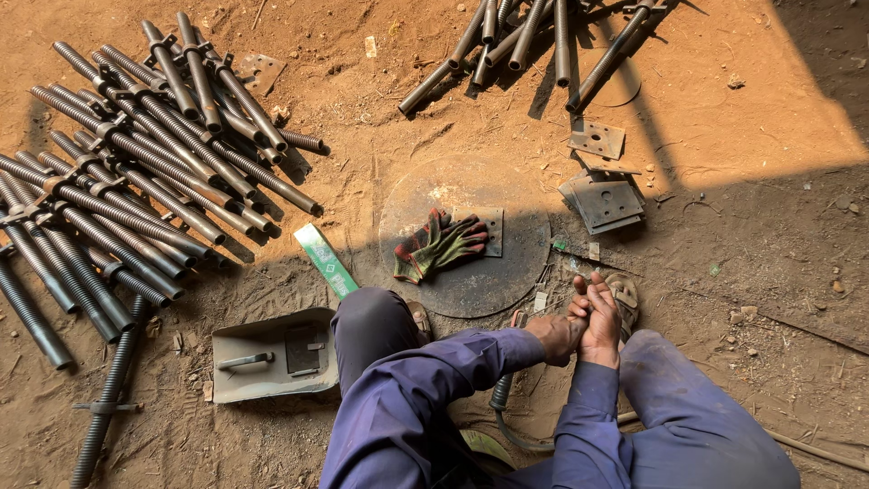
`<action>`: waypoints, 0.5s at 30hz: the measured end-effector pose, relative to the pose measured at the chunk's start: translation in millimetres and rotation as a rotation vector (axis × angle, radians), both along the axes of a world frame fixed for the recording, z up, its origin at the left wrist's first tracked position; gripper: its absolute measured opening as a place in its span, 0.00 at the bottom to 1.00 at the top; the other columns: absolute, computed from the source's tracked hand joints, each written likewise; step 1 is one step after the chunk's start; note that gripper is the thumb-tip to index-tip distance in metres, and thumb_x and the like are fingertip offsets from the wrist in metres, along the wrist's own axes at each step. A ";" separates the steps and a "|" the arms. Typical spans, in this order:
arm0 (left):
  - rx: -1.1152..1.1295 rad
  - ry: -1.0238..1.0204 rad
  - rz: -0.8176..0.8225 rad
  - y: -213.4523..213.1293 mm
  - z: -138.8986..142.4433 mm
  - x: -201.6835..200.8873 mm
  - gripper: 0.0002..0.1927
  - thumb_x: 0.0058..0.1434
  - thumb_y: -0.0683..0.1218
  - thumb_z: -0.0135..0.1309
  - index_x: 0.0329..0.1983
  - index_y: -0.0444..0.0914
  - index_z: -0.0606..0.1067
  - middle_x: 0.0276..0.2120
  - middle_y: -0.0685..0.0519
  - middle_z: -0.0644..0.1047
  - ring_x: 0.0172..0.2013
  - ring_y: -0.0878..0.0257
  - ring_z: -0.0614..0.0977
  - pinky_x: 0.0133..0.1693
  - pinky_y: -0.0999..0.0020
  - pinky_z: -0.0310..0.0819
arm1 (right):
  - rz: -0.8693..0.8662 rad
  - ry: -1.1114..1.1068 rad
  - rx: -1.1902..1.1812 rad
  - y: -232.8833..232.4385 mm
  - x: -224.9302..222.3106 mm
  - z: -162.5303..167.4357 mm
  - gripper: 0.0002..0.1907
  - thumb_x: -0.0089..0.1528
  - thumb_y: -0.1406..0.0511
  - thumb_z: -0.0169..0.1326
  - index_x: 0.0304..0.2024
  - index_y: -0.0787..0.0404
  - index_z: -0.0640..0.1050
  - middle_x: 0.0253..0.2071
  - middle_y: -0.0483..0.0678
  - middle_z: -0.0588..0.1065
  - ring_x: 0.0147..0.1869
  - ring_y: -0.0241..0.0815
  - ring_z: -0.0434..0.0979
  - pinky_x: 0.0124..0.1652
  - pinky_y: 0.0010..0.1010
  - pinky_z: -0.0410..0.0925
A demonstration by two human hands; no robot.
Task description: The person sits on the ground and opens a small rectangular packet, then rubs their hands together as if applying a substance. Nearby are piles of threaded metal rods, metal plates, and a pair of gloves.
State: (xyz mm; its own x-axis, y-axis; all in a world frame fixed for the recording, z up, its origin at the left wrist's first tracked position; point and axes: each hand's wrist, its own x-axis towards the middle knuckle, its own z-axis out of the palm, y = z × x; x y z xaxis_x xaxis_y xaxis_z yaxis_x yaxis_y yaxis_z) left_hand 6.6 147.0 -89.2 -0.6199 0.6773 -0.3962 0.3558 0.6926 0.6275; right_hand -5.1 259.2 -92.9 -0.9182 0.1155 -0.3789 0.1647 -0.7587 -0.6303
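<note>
My left hand (556, 333) and my right hand (601, 317) are pressed together in front of my knees, just above my sandalled foot (625, 299). The right hand lies over the left with its fingers pointing up. Whether anything is between them is hidden. Just ahead lies a round, dark metal plate (471, 272) on the dirt. On it rest a pair of red-and-green work gloves (438, 244), partly over a small square plate (491, 226). My blue sleeves and trouser legs fill the bottom of the view.
A large pile of threaded steel rods (127, 172) lies at the left, and more rods (525, 36) at the top. Square plates (605, 203) are stacked at right of the disc. A grey welding shield (272, 355), a green-and-white box (326, 261) and a cable (501, 398) lie close by.
</note>
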 end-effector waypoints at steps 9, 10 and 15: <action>-0.027 -0.010 -0.007 1.0 -0.4 -0.1 0.20 0.59 0.42 0.57 0.52 0.35 0.66 0.40 0.42 0.79 0.39 0.48 0.84 0.36 0.56 0.83 | 0.004 -0.013 0.024 1.4 -0.7 -3.7 0.15 0.72 0.68 0.46 0.61 0.55 0.71 0.51 0.52 0.76 0.32 0.28 0.66 0.30 0.18 0.64; -0.028 -0.015 -0.006 0.9 0.0 -0.2 0.20 0.59 0.42 0.57 0.52 0.35 0.66 0.40 0.42 0.79 0.39 0.48 0.84 0.36 0.56 0.83 | 0.005 -0.010 0.020 1.3 -0.8 -3.6 0.15 0.72 0.68 0.46 0.61 0.55 0.71 0.51 0.52 0.76 0.32 0.28 0.66 0.30 0.18 0.64; -0.001 0.007 0.004 -1.6 7.4 0.7 0.20 0.58 0.42 0.57 0.52 0.35 0.66 0.41 0.41 0.79 0.39 0.47 0.84 0.36 0.56 0.83 | 0.004 -0.027 0.037 0.6 0.3 -0.9 0.15 0.72 0.67 0.46 0.61 0.55 0.71 0.51 0.51 0.76 0.32 0.28 0.66 0.29 0.18 0.64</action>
State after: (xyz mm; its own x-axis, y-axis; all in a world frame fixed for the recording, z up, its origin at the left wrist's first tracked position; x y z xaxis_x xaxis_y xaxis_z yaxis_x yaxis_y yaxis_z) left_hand 7.4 145.4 -81.9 -0.6251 0.6745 -0.3929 0.3574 0.6948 0.6241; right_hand -4.8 259.8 -93.8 -0.9081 0.1262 -0.3992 0.1850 -0.7343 -0.6531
